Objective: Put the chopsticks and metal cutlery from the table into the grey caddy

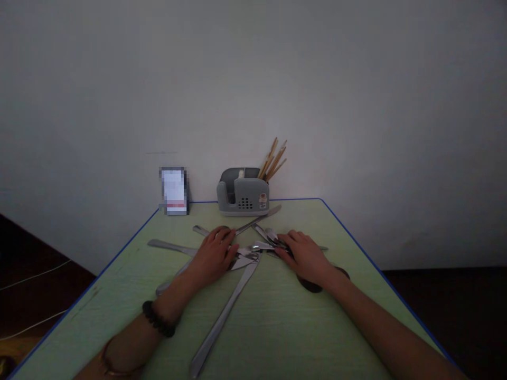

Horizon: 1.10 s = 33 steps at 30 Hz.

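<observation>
Head view: the left hand [216,256] and right hand [307,256], fingers curled, rest on loose cutlery [227,311] mid-bench; grip unclear. Crossed pieces could snag and drag others along, and the long handle nearest the bench's [285,327] front edge could swing.

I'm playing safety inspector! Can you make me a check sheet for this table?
Surface: green tabletop, blue edging, dark marks at left
Job's things: metal cutlery spread out, handles pointing different ways
Clutter: gray holder with wooden sticks, blurred screen, dark object partly under the right wrist
Hands: left hand and right hand both over cutlery; grip unclear
Cables: two thin white cords, left, beyond the table
Surroundings: pale wall behind; dark areas either side
</observation>
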Motion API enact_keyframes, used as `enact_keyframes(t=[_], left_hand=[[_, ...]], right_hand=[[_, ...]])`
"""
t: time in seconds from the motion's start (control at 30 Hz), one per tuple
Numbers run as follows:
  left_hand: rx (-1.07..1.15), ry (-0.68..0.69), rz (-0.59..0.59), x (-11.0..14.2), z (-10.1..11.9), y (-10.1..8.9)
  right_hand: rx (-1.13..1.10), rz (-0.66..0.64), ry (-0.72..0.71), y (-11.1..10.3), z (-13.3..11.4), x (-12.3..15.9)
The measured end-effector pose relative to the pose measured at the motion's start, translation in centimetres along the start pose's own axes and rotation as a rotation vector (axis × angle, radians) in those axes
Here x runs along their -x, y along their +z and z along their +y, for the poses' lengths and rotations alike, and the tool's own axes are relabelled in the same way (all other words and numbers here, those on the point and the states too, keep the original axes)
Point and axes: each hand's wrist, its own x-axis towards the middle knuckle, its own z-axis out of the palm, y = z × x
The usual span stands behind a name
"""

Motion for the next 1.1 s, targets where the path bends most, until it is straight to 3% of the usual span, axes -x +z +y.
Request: enact_keyframes(t=[0.33,0.67,1.1], left_hand=[[0.086,0.081,-0.063,-0.45,-0.37,-0.59],[0.141,0.15,-0.019,-0.22,-0.36,-0.19],[0.19,0.101,-0.164,-0.46,0.19,-0.71]], right_hand=[[-0.014,-0.002,-0.006,0.11,0.16,-0.02],[-0.023,-0.014,-0.005,-0.02,0.07,-0.01],[-0.033,0.002,-0.012,0.15,0.13,0.04]])
